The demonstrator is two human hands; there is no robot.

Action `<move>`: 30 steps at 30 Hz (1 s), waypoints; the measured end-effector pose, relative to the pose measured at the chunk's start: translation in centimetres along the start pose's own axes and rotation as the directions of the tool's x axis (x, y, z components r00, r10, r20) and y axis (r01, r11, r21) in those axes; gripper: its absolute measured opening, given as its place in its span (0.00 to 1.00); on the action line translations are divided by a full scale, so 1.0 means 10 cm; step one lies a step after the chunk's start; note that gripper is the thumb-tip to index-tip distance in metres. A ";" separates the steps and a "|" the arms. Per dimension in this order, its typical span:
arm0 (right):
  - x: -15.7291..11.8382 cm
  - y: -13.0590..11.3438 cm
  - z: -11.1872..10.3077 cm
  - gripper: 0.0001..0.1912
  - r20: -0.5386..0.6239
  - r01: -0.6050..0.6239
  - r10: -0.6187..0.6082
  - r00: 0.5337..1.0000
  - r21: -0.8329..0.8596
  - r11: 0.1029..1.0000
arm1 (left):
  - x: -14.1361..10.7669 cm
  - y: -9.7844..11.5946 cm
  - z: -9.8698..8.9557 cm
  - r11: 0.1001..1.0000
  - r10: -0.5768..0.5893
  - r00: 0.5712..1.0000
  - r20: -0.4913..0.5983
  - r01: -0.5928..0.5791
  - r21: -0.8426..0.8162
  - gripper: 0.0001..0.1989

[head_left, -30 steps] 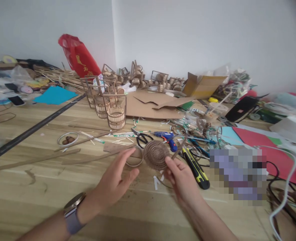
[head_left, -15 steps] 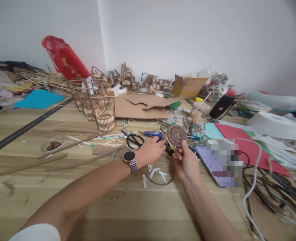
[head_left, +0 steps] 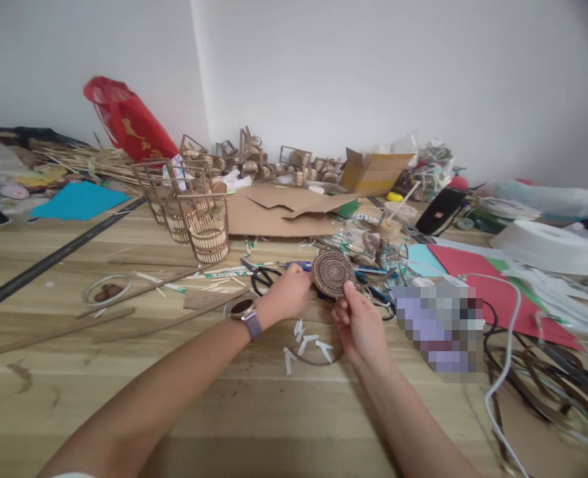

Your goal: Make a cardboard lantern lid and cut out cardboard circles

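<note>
My right hand (head_left: 361,322) pinches a round coiled disc (head_left: 333,273) of brown paper cord by its lower edge, thumb in front, and holds it up over the clutter. Left of the disc, my left hand (head_left: 290,292) is closed, its fingertips turned away from me. A blue tool (head_left: 300,265), like a glue gun, shows just beyond its knuckles; whatever is inside the fist is hidden. Black-handled scissors (head_left: 263,277) lie left of that hand. Below both hands are several small white strips (head_left: 310,343) and a thin brown loop (head_left: 318,364).
Handled slatted mini baskets (head_left: 209,240) stand at the back left. Behind lies cardboard (head_left: 279,222), with an open box (head_left: 377,174) beyond. A pixelated phone (head_left: 433,332) and white cable (head_left: 504,372) are at right. Scissors, sticks and a wire ring (head_left: 89,291) lie around.
My right hand has brought the coiled disc a little left and lower. My left hand has drawn back slightly leftward, and its fingers have curled into a fist.
</note>
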State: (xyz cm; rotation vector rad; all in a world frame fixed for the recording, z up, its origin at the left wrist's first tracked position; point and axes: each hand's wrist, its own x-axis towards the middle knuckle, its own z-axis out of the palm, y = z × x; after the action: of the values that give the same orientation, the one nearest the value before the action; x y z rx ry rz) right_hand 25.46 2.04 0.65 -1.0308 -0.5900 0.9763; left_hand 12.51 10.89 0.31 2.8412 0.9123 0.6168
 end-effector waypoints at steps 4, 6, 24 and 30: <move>-0.06 0.08 0.04 0.28 0.007 0.006 -0.005 1.000 -0.066 0.998 | -0.30 -0.03 -0.23 0.974 -0.228 0.957 -0.178 0.224 -0.041 0.19; -0.13 0.14 0.08 0.28 0.030 -0.009 0.012 0.999 -0.104 0.994 | -0.45 0.07 -0.32 0.967 -0.256 0.937 -0.236 0.252 -0.045 0.23; -0.46 0.22 0.27 0.27 0.293 -0.198 0.278 0.915 -0.275 0.941 | -0.95 0.18 -0.46 0.966 -0.250 0.930 -0.269 0.259 -0.004 0.31; -0.33 0.09 0.35 0.24 0.366 -0.319 0.437 0.822 -0.340 0.885 | -1.08 -0.04 -0.66 0.995 -0.095 0.986 -0.141 0.099 0.023 0.30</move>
State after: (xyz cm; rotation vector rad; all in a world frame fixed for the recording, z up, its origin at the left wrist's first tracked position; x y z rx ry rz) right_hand 20.79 0.82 1.41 -1.2048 -0.9239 1.5408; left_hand 1.59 4.76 2.52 2.7882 1.0829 0.8049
